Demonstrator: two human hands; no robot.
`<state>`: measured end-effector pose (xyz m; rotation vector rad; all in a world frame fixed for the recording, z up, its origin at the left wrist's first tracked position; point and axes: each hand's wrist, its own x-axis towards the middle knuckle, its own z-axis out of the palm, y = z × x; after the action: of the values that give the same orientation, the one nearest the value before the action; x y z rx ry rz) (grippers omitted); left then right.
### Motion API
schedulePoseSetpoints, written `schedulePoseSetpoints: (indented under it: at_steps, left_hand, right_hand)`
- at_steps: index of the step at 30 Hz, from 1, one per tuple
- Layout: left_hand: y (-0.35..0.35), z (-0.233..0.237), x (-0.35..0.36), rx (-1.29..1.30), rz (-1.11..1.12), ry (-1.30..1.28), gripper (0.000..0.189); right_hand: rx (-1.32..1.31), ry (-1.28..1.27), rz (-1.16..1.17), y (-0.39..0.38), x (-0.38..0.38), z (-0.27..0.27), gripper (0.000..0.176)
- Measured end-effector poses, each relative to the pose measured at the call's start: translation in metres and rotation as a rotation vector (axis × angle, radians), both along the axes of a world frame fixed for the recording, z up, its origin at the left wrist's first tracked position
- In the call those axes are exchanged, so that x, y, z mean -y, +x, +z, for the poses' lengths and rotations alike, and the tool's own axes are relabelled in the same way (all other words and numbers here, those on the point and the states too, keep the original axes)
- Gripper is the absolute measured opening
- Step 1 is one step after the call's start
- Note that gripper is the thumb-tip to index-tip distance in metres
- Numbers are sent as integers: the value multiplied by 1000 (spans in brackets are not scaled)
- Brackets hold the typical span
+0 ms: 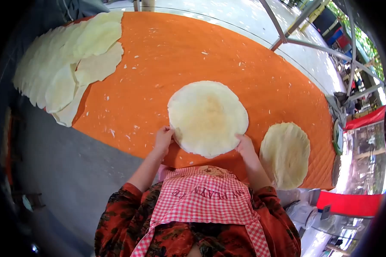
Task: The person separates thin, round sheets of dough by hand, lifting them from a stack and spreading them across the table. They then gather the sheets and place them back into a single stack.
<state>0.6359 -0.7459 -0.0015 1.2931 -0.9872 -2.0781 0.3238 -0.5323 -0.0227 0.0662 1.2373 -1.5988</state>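
Note:
A round, thin, pale flatbread (208, 118) with a light brown patch in its middle is in front of me, over the orange cloth (158, 51). My left hand (164, 139) pinches its lower left edge, and my right hand (245, 145) pinches the lower right edge. Both hands have their fingers closed on the rim. To the right of my right hand lies another round flatbread (284, 155), or a pile of them, yellowish and slightly wrinkled. Whether the held bread touches the cloth is hard to tell.
Many overlapping flatbreads (83, 53) cover the far left end of the table, some hanging over its edge. Small white crumbs dot the cloth. Metal poles (317, 48) stand beyond the back right edge. A white bucket (302, 214) is at the lower right.

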Motion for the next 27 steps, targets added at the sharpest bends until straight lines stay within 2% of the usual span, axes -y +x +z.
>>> schedulePoseSetpoints:
  at_steps: [1,4,7,10,13,16,21,23,26,27]
  left_hand:
    - [-3,8,-4,48,19,-19,23]
    - [-21,18,-12,120,46,-85,31]
    - [-30,-7,-10,69,83,-106,35]
    - [-31,15,-24,62,219,-101,33]
    - [-17,25,-40,143,223,-58,30]
    - [-10,14,-44,88,75,76,31]
    - [-19,14,-48,131,93,-83,29]
    - [-25,11,-45,205,157,-82,26]
    - [-27,-2,-33,290,33,-82,20]
    - [2,-20,-22,208,45,-31,21]
  right_hand:
    - [153,12,-55,-4,5,3,47]
    - [215,-10,-163,-5,17,27,50]
    - [77,-76,-176,-26,19,-21,51]
    - [-98,90,-124,-21,19,-10,47]
    - [-159,142,-100,-5,13,17,42]
    - [-182,182,-64,-1,8,16,41]
    - [-184,163,-74,-2,3,6,44]
    - [-188,143,-87,-4,2,0,44]
    - [-101,59,-40,0,6,17,45]
    - [-17,-51,-47,-8,12,-12,46]
